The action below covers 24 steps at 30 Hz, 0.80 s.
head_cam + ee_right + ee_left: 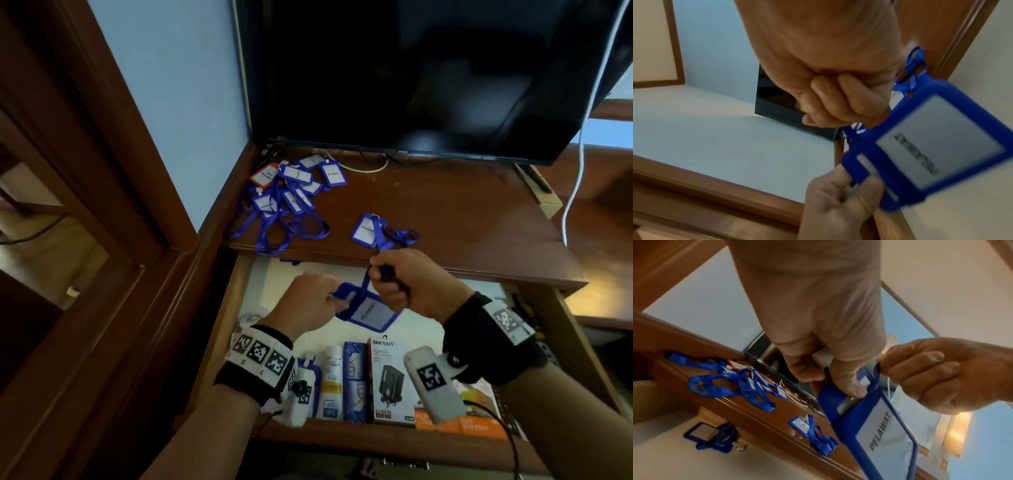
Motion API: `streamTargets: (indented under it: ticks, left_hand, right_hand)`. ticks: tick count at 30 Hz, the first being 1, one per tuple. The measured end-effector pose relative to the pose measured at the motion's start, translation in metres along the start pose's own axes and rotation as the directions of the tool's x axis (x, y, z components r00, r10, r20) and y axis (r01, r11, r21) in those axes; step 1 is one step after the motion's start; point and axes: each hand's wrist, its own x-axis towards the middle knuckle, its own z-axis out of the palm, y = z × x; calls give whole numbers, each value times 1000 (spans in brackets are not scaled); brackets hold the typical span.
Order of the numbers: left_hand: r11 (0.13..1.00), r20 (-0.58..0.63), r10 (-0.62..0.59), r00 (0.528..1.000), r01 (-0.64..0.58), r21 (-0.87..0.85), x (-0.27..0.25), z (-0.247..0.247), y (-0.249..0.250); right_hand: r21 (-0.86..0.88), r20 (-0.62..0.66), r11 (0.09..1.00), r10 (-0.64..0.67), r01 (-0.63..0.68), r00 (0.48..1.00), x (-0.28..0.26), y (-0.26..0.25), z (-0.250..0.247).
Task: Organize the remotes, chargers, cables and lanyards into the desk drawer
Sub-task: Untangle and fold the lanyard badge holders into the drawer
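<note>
A blue lanyard badge holder (368,313) marked PELAWAT hangs above the open drawer (239,298). My left hand (332,298) pinches its clip end, seen close in the left wrist view, where the fingers (846,386) sit on the badge holder (879,426). My right hand (387,274) is a fist round the bunched blue strap; the right wrist view shows the fist (838,100) beside the badge holder (931,142). A tangled pile of lanyards (287,198) and a single lanyard (376,229) lie on the desk top. One more lanyard (713,436) lies inside the drawer.
Along the drawer's front stand a charger box (390,380), a blue box (354,377), a white tube (332,377) and orange boxes (459,425). A dark TV screen (428,75) stands at the back of the desk. A white cable (582,154) hangs at the right.
</note>
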Motion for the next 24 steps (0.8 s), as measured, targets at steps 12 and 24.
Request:
streamTargets:
  ticks: [12, 24]
  left_hand:
    - [861, 239, 72, 968, 60, -505, -6, -8, -2]
    - [335, -125, -103, 987, -84, -939, 4, 8, 0]
  right_hand:
    - [-167, 110, 986, 3, 15, 994, 11, 33, -21]
    - [503, 291, 861, -254, 78, 922, 33, 53, 26]
